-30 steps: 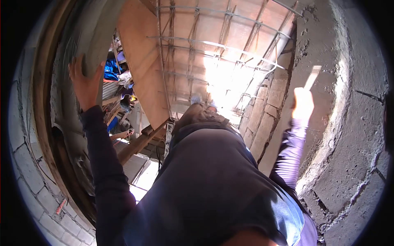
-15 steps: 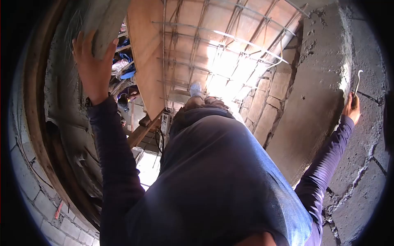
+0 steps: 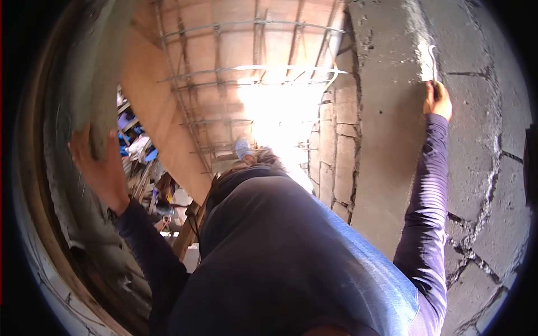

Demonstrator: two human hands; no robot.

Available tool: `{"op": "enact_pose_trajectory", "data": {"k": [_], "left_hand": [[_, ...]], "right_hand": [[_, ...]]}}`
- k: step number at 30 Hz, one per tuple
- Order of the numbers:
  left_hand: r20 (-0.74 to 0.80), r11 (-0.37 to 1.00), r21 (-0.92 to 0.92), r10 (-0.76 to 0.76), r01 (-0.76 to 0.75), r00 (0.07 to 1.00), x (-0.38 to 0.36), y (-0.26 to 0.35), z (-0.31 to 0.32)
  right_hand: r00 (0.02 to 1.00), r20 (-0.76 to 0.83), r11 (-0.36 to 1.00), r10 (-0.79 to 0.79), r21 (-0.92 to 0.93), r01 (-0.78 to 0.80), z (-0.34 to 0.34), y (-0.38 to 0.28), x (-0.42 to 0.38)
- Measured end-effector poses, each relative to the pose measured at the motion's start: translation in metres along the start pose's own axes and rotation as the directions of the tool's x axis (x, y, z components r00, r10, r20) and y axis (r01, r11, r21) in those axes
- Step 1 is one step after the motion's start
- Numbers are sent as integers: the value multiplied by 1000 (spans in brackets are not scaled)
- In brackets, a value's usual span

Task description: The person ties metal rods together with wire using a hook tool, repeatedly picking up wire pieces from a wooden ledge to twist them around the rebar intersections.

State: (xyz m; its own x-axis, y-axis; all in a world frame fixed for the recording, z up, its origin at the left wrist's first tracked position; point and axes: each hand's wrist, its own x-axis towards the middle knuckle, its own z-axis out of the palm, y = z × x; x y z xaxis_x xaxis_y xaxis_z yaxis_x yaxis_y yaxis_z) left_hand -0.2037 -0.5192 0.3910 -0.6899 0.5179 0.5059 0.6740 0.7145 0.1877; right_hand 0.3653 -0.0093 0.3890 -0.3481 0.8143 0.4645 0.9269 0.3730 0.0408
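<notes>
1. The right hand [image 3: 437, 101] is pinching a thin, curved-tipped tool [image 3: 434, 66] beside the plastered strip [image 3: 386, 145].
2. The left hand [image 3: 101, 171] is spreading its fingers near a grey surface [image 3: 106, 56].
3. A wooden panel [image 3: 158, 120] and metal-bar grid [image 3: 217, 71] are showing between them.

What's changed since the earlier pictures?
The right hand has moved outward from over the smooth plaster band to its outer edge; its tool, first seen flat, now looks thin, edge-on. Still the same: tool held, left hand open by the grey surface.
</notes>
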Motion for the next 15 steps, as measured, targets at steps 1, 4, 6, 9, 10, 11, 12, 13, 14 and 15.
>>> {"op": "enact_pose_trajectory", "data": {"k": [1, 4, 6, 9, 10, 11, 12, 13, 14, 15], "left_hand": [[10, 1000, 21, 0, -1, 1000, 0, 2, -2], [6, 1000, 28, 1, -2, 1000, 0, 4, -2], [18, 999, -22, -41, 41, 999, 1, 5, -3], [-26, 999, -37, -6, 5, 1000, 0, -8, 7], [-47, 997, -58, 42, -45, 998, -2, -18, 7], [-15, 999, 19, 45, -45, 999, -2, -11, 1], [-37, 999, -7, 38, -38, 999, -4, -8, 1], [-56, 999, -19, 28, -29, 998, -5, -10, 2], [-67, 999, -41, 10, -13, 998, -4, -10, 0], [-87, 998, -51, 17, -21, 996, -1, -12, 0]], "right_hand": [[1000, 12, 1000, 28, -6, -27, -2, -2, 0], [999, 3, 999, 51, 1, -51, -5, -6, -1], [998, -2, 998, 64, -1, -64, -8, -11, -2], [997, 24, 997, 75, 28, -76, -2, 1, -4], [998, 13, 997, 54, 57, -55, 4, 9, -2], [999, -10, 998, 52, 36, -51, 3, 9, -4], [992, 51, 985, 118, 121, -123, 2, 7, -3], [984, 91, 985, 150, 68, -157, -6, -5, -3], [990, 90, 988, 108, 105, -117, 7, 11, -1], [996, 73, 993, 53, 101, -60, 13, 20, 1]]}}
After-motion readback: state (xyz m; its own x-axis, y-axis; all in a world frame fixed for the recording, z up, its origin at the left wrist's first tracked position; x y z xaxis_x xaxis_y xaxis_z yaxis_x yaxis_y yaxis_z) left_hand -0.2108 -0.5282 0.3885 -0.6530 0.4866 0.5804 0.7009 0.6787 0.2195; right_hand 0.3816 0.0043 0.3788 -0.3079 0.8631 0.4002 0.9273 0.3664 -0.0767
